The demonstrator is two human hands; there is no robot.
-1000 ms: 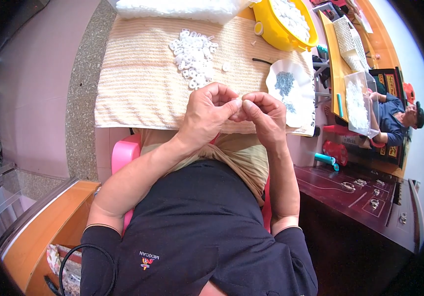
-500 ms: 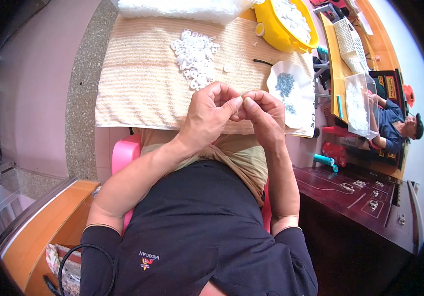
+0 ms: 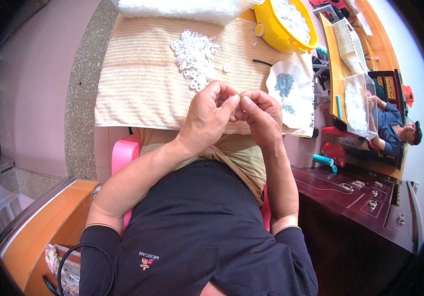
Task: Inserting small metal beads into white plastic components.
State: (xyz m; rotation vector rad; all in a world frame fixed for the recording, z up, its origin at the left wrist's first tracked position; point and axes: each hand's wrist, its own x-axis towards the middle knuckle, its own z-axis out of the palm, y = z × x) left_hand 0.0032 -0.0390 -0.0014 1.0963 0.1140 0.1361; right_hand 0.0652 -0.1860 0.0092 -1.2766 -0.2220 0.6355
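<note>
My left hand (image 3: 208,114) and my right hand (image 3: 259,112) meet over the near edge of a striped cream towel (image 3: 138,74). Thumb and fingers of each are pinched together, tips touching. Whatever sits between the fingertips is too small and covered to make out. Just beyond my left hand lies a heap of small white plastic pieces (image 3: 194,56), some ring-shaped. One white piece (image 3: 226,67) rests apart, right of the heap. To the right of my right hand is a white scalloped dish (image 3: 298,81) holding small dark metallic bits (image 3: 285,85).
A clear container of white pieces (image 3: 182,9) stands at the far edge, beside a yellow tub (image 3: 283,29) of white parts. A black stick-like thing (image 3: 262,62) lies near the dish. Right, another person (image 3: 394,123) sits behind a clear bin (image 3: 356,106). A pink chair (image 3: 127,154) is under me.
Both hands stay pinched together and have shifted very slightly to the left. The person at the right has moved their head a little lower. Otherwise the scene looks the same.
</note>
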